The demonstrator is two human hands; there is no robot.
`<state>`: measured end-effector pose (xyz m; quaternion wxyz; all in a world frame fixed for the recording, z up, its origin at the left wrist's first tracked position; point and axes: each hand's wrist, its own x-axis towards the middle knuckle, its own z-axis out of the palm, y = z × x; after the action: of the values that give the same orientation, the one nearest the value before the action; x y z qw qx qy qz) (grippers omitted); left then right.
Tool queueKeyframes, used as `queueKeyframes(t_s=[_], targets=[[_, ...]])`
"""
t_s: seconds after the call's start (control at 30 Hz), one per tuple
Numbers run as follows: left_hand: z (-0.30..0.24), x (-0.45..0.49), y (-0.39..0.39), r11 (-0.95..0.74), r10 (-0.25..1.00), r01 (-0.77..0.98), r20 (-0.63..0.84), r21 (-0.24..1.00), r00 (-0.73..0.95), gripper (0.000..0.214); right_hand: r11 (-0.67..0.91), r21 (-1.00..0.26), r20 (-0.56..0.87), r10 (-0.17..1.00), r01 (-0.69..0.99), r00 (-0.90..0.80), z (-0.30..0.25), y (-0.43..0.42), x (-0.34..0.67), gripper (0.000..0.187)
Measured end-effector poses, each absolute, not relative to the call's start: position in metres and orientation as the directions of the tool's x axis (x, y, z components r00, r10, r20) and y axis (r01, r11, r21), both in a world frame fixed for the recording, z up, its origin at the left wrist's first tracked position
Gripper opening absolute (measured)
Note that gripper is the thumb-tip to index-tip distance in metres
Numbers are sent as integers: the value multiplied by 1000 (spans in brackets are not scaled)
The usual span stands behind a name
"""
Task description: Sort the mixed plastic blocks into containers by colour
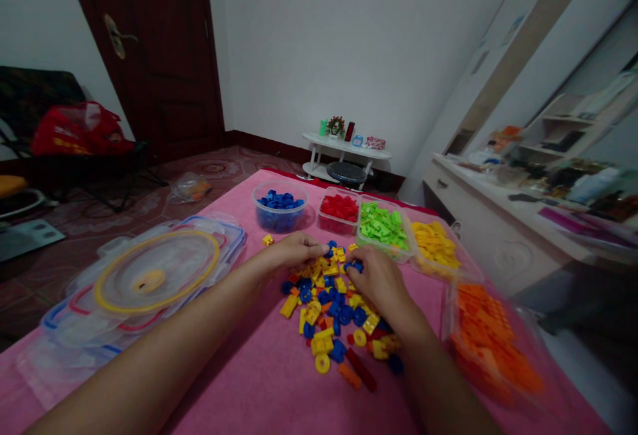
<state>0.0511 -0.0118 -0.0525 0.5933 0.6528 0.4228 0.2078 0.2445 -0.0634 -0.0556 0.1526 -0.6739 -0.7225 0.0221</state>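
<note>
A loose pile of yellow, blue, red and orange plastic bricks (pixel 329 315) lies on the pink cloth (pixel 259 382). My left hand (pixel 292 254) rests on the pile's far left edge with its fingers curled and pinching among the bricks; what it holds is too small to name. My right hand (pixel 376 280) sits on the pile's right side, fingertips pinched on a blue brick (pixel 353 265). Behind the pile stand a round tub of blue bricks (pixel 280 206), a box of red bricks (pixel 339 210), a box of green bricks (pixel 381 224) and a box of yellow bricks (pixel 436 244).
A box of orange bricks (pixel 491 342) sits at the right edge. Several stacked clear lids (pixel 149 275) lie at the left. One yellow brick (pixel 268 240) lies apart. Beyond are a dark door (pixel 159 56), a white low table (pixel 343 153) and a dresser (pixel 498 222).
</note>
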Motion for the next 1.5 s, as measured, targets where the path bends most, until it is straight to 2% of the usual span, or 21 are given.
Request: queueKeyframes(t_s=[0.13, 0.23, 0.3, 0.4, 0.53, 0.7, 0.8, 0.9, 0.97, 1.0, 1.07, 1.13, 1.2, 1.27, 1.33, 1.4, 1.5], targets=[[-47, 56, -18, 155, 793, 271, -283, 950, 539, 41, 156, -489, 313, 950, 858, 6, -47, -58, 252, 20], [-46, 60, -20, 359, 750, 125, -366, 925, 551, 25, 225, -642, 382, 923, 733, 51, -39, -61, 248, 19], [-47, 62, -19, 518, 668, -7, -400, 855, 627, 24, 276, -700, 411, 910, 658, 56, -35, -65, 241, 20], [-52, 62, -18, 680, 547, -126, -384, 722, 744, 34, 325, -769, 416, 908, 550, 46, -32, -71, 230, 26], [-61, 68, -19, 743, 508, -198, -346, 639, 789, 39, 356, -796, 422, 906, 489, 27, -30, -75, 219, 20], [-64, 73, -22, 735, 545, -227, -358, 639, 758, 15, 478, -688, 538, 841, 545, -59, -26, -77, 218, 14], [-53, 67, -16, 632, 654, -289, -293, 719, 698, 15, 497, -672, 582, 813, 549, -24, -22, -78, 224, 13], [-32, 55, 4, 321, 860, -337, -123, 885, 496, 21, 498, -677, 591, 807, 541, -4, -18, -78, 230, 13], [-17, 44, 25, 27, 952, -211, 39, 977, 303, 25, 495, -685, 590, 807, 535, 9, -15, -79, 233, 12], [-11, 39, 36, -107, 971, -59, 117, 993, 208, 27, 494, -687, 591, 807, 533, 14, -14, -79, 233, 12], [-4, 29, 57, -266, 964, 309, 254, 913, 82, 35, 495, -687, 595, 803, 533, 21, -12, -80, 234, 12], [-4, 22, 70, -314, 948, 633, 268, 708, 170, 44, 501, -677, 606, 795, 539, 22, -10, -82, 234, 11], [-7, 21, 71, -358, 929, 816, 261, 455, 262, 48, 502, -664, 616, 787, 554, 25, -6, -83, 238, 11], [-12, 26, 60, -367, 916, 896, 264, 250, 301, 52, 491, -657, 623, 781, 572, 46, -1, -85, 247, 11], [-16, 35, 40, -378, 903, 916, 270, 132, 333, 52, 451, -655, 620, 779, 605, 91, 5, -88, 263, 13], [-20, 47, 17, -446, 871, 889, 280, 106, 403, 48, 385, -633, 615, 777, 671, 135, 10, -94, 287, 16], [-28, 66, -20, -633, 768, 747, 277, 201, 577, 47, 258, -493, 650, 744, 831, 155, 9, -112, 339, 20]])
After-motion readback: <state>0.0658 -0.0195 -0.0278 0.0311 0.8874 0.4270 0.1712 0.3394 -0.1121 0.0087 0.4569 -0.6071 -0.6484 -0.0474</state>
